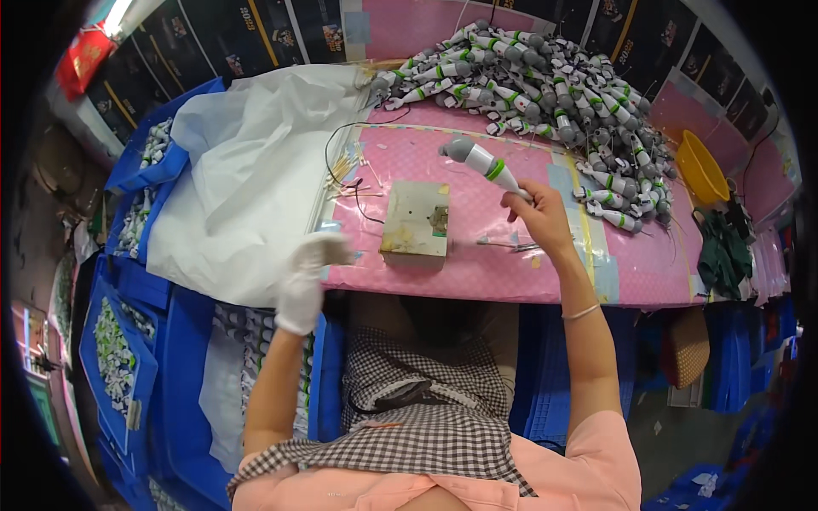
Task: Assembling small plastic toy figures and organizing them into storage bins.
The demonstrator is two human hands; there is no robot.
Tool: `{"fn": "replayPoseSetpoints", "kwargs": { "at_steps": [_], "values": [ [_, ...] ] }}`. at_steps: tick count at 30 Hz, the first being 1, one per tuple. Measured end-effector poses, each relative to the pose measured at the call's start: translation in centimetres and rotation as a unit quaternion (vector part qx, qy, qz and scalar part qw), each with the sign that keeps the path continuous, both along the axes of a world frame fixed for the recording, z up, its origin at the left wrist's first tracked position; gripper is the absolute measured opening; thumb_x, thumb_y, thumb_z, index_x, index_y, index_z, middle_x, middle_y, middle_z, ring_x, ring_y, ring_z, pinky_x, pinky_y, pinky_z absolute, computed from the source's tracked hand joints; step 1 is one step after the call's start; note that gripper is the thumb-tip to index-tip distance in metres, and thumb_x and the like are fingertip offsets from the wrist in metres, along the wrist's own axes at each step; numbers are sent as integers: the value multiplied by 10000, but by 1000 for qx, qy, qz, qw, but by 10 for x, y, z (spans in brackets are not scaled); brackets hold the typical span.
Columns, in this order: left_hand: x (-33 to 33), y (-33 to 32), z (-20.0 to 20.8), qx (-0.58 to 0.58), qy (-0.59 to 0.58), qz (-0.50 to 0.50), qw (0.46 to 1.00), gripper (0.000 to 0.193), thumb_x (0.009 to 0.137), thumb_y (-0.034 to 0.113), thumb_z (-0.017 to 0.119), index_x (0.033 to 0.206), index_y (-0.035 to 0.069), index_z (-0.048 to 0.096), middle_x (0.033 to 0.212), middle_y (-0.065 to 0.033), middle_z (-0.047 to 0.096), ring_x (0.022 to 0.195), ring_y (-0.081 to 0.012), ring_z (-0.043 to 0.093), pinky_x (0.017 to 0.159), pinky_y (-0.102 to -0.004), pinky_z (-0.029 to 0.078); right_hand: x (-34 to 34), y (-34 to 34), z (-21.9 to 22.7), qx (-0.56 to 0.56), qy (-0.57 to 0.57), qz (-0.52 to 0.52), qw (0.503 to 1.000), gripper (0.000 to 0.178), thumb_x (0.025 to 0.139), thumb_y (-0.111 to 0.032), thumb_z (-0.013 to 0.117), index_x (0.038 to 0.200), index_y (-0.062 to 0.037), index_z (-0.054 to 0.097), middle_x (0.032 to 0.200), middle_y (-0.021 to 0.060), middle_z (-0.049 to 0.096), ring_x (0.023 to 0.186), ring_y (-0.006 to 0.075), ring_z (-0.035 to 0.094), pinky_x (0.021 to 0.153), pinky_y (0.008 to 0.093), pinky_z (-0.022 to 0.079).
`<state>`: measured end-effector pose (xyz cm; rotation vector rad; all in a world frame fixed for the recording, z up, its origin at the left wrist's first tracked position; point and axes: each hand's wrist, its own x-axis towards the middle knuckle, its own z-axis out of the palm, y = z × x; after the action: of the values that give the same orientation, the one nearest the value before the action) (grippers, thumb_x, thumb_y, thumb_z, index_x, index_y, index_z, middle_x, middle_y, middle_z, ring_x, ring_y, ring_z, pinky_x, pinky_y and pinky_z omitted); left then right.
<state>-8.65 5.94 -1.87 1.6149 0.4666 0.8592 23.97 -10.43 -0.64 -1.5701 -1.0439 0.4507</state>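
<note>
My right hand (pixel 541 217) is closed round the narrow white end of a handheld piece (pixel 490 166) with a bright green band and a rounded grey head. The piece is held above the pink tabletop (pixel 486 277), tilted, its grey head toward the upper left. My left hand (pixel 307 277), in a white glove, is at the table's front edge beside the white sheet (pixel 247 162); motion smears its fingers. Between my hands stands a small metal box (pixel 405 243) with a dark fitting on top. A slim tool (pixel 524 247) lies to its right.
Several similar white, green and grey pieces (pixel 511 85) are heaped at the back right. Cotton swabs (pixel 341 170) and a black cable lie left of the box. A yellow basin (pixel 703 166) and dark green cloth (pixel 724 251) sit far right. Blue crates (pixel 183 383) stand at left.
</note>
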Motion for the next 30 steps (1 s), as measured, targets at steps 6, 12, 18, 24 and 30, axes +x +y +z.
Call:
{"fn": "replayPoseSetpoints", "kwargs": {
  "at_steps": [6,12,18,24,30],
  "values": [
    [134,-36,44,-204,4,-244,948,503,921,312,541,1302,20,392,1263,-122,496,1191,-246,475,986,-388,403,-77,-15,11,39,372,159,914,313,872,-181,587,1123,6,570,772,99,634,562,120,567,528,209,448],
    [129,-36,44,-400,-194,-184,877,382,923,274,526,1218,46,439,1208,-110,540,1095,-236,541,956,-413,447,-98,-20,-7,222,538,228,780,376,809,9,641,1159,-3,503,1089,173,582,858,195,623,768,279,533],
    [114,-38,48,-517,-203,-249,794,469,947,386,414,1282,58,405,1265,-121,512,1125,-284,529,956,-468,434,-107,-14,-2,218,-176,95,955,358,649,101,707,967,-52,649,935,93,646,812,182,638,696,276,513],
    [102,-58,38,-345,-89,-193,914,425,939,375,479,1183,26,474,1070,-100,583,912,-200,596,804,-348,492,-112,-17,-4,194,-155,83,965,397,617,91,714,982,-62,679,894,83,653,802,198,640,686,281,517],
    [107,-52,31,-203,26,-24,979,335,945,341,489,974,13,553,742,-70,614,562,-141,605,563,-260,514,-125,-17,-5,155,-196,102,963,391,621,90,717,974,-75,685,893,85,652,801,186,644,683,279,520]
  ]
}}
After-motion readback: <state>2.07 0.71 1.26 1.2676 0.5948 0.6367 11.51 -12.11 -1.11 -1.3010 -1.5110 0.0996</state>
